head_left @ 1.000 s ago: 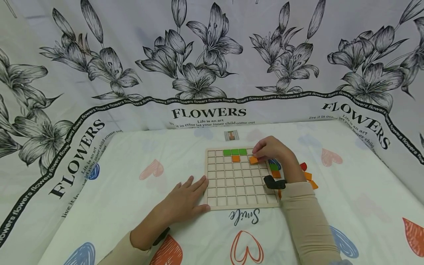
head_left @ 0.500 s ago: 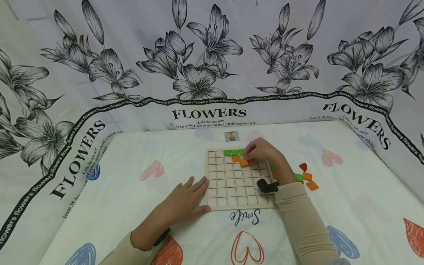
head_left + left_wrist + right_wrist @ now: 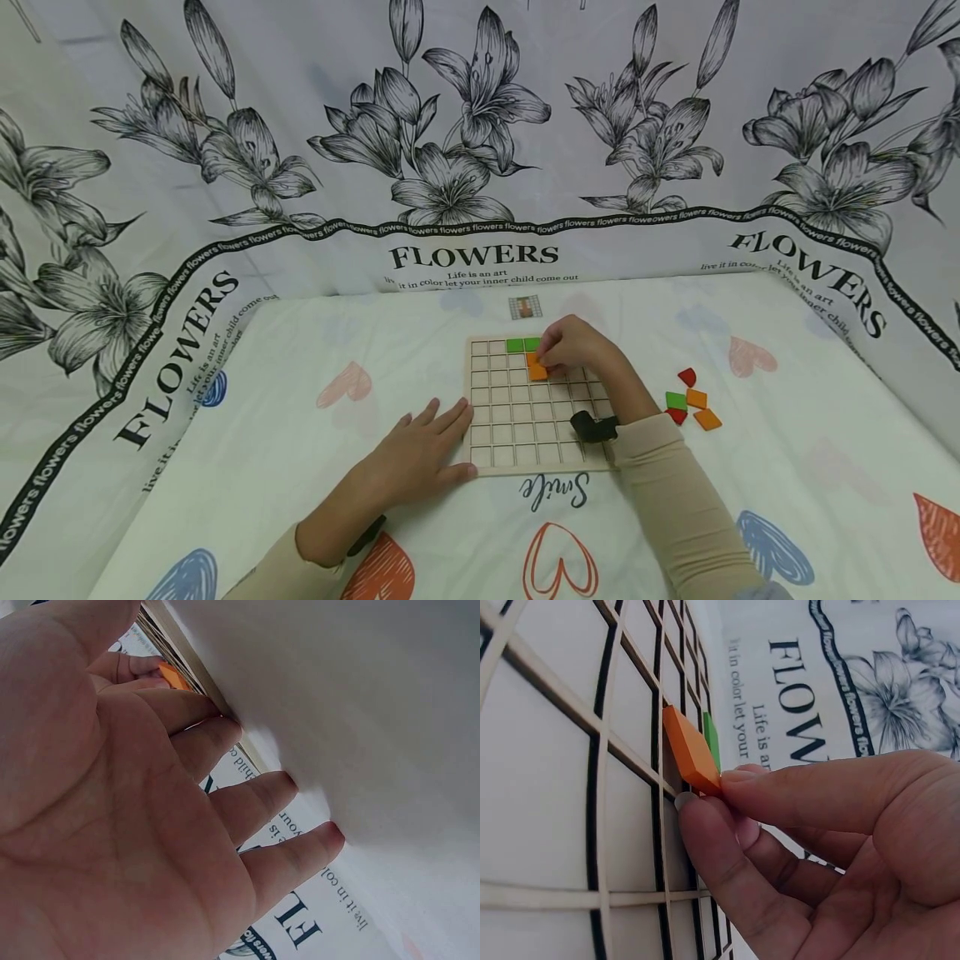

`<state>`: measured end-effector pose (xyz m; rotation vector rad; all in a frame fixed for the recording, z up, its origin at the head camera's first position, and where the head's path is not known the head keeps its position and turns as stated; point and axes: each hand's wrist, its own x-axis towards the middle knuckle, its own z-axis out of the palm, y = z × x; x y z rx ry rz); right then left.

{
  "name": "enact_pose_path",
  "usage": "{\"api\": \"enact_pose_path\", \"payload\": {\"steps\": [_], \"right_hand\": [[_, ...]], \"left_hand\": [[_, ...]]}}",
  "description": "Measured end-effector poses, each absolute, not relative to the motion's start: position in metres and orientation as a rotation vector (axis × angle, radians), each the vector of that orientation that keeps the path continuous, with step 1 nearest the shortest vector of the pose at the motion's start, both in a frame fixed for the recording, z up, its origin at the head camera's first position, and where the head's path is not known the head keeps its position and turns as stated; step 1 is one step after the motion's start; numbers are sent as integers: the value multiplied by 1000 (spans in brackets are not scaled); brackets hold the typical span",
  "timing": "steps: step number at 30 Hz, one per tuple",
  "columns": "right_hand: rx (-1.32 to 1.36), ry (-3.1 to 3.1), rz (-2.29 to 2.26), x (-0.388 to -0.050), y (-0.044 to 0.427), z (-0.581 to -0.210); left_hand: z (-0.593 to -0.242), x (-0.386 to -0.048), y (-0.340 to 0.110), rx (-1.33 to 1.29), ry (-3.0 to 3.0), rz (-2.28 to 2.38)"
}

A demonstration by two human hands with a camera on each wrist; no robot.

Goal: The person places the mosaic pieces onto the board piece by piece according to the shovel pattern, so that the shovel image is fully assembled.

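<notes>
My right hand [image 3: 576,343] pinches an orange square tile [image 3: 690,754] between thumb and fingers. In the right wrist view the tile tilts, one edge down at the grid of the wooden board [image 3: 501,433]. From the head it overlaps the near side of another orange tile [image 3: 533,358] in the second row. Green tiles [image 3: 523,345] lie in the far row, partly behind my right hand. My left hand [image 3: 416,458] lies with spread fingers against the board's left edge; the left wrist view shows its fingertips [image 3: 330,836] on the cloth.
Right of the board lie loose pieces: a green tile [image 3: 676,401], orange tiles [image 3: 707,419] and red pieces [image 3: 687,377]. A small picture card [image 3: 524,307] lies beyond the board's far edge. White printed cloth covers the table and hangs behind it.
My right hand has moved left across the board with the orange tile, from the right-hand columns to beside the placed orange tile. The left hand has stayed still.
</notes>
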<state>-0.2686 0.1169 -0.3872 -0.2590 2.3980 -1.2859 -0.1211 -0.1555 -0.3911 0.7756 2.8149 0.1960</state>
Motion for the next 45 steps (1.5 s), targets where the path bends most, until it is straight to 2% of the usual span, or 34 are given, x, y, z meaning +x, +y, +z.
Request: {"api": "enact_pose_path", "payload": {"steps": [37,45], "right_hand": [[-308,2490,-1106,-266,111,-385],[-397,2505,-1107,-256,130,-380]], "left_hand": [[-390,-123,-154,777,2811,177],[-388,-122,-154,769,2806,175]]}}
